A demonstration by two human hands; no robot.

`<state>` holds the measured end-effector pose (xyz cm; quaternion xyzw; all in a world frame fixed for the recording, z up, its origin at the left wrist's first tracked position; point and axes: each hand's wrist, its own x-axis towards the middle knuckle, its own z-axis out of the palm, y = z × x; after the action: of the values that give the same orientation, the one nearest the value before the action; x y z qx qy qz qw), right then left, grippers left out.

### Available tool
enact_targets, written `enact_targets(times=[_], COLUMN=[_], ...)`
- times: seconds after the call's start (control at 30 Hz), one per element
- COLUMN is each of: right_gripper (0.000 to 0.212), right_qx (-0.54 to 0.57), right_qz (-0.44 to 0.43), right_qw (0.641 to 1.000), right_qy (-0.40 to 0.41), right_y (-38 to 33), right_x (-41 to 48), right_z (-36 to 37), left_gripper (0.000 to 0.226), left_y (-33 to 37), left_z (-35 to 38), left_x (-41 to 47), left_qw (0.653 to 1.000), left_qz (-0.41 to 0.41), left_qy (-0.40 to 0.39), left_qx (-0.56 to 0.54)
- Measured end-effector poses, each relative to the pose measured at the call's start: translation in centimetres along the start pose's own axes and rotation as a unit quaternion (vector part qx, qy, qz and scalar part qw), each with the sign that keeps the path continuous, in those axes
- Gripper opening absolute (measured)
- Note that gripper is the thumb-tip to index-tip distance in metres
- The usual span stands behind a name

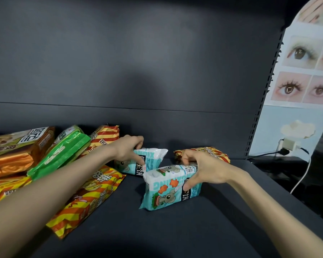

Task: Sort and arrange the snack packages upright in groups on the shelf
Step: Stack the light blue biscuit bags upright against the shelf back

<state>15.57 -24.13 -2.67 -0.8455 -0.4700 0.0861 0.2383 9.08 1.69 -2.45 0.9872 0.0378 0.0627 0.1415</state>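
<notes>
Two teal-and-white snack packs with a cartoon animal sit mid-shelf. My right hand [199, 170] grips the nearer teal pack [168, 189] from its right end, thumb on the front face. My left hand [129, 149] holds the farther teal pack [147, 161], fingers over its top and a finger on its front. A red-and-yellow striped pack [90, 198] lies flat under my left forearm. Another striped pack [214, 153] lies behind my right hand. A third striped pack [104, 136] leans at the back.
At the left, a green pack [63, 151] and brown-orange packs [15, 151] lie piled. The dark shelf floor [175, 229] has a dark back panel behind it. A poster with eye pictures [302, 71] and a plugged cable [295, 183] are at the right.
</notes>
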Motion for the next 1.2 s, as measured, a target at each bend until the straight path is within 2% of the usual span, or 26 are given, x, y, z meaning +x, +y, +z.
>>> enact_targets(times=[0.17, 0.3, 0.4, 0.53, 0.63, 0.7, 0.8, 0.87, 0.97, 1.1, 1.2], right_gripper=[0.049, 0.056, 0.067, 0.065, 0.049, 0.045, 0.063, 0.077, 0.082, 0.084, 0.094], right_qx=[0.09, 0.147, 0.153, 0.15, 0.147, 0.15, 0.103, 0.073, 0.102, 0.159, 0.197], right_qz=[0.007, -0.006, -0.018, -0.02, -0.041, -0.055, -0.052, -0.033, -0.029, -0.043, -0.032], right_qw=[0.996, 0.985, 0.975, 0.956, 0.956, 0.96, 0.98, 0.988, 0.978, 0.963, 0.956], right_qy=[0.016, 0.095, 0.16, 0.25, 0.251, 0.23, 0.162, 0.134, 0.18, 0.214, 0.214], right_y=[-0.2, -0.9, -1.6, -2.3, -2.5, -2.6, -2.6, -2.8, -3.4, -4.1, -4.2], right_x=[-1.4, -2.1, -1.9, -1.2, -1.3, -1.4, -1.3, -1.1, -0.7, -0.3, -0.4], right_z=[-0.8, -1.9, -2.4, -1.8, -0.6, -0.2, -0.3, 0.0, 0.5, 1.3, 1.7], left_gripper=[0.045, 0.065, 0.053, 0.056, 0.055, 0.054, 0.064, 0.086, 0.12, 0.12, 0.119], left_y=[0.2, 1.4, 2.2, 2.9, 3.1, 3.1, 2.9, 2.7, 2.4, 1.8, 1.7], left_z=[-0.1, -0.7, -0.5, 0.1, 1.0, 1.5, 1.3, 0.9, 0.7, 1.1, 1.5], left_x=[-0.6, -0.8, -1.0, -1.6, -2.5, -3.0, -3.4, -4.0, -4.5, -5.1, -5.2], left_qw=[0.992, 0.973, 0.953, 0.929, 0.938, 0.929, 0.898, 0.895, 0.909, 0.926, 0.926], left_qz=[0.026, 0.018, -0.002, -0.016, -0.028, -0.046, -0.061, -0.059, -0.043, -0.014, 0.014], left_qy=[0.089, 0.159, 0.164, 0.125, 0.06, 0.022, -0.022, -0.053, -0.088, -0.132, -0.123], left_qx=[-0.086, -0.168, -0.255, -0.348, -0.34, -0.367, -0.435, -0.439, -0.406, -0.353, -0.357])
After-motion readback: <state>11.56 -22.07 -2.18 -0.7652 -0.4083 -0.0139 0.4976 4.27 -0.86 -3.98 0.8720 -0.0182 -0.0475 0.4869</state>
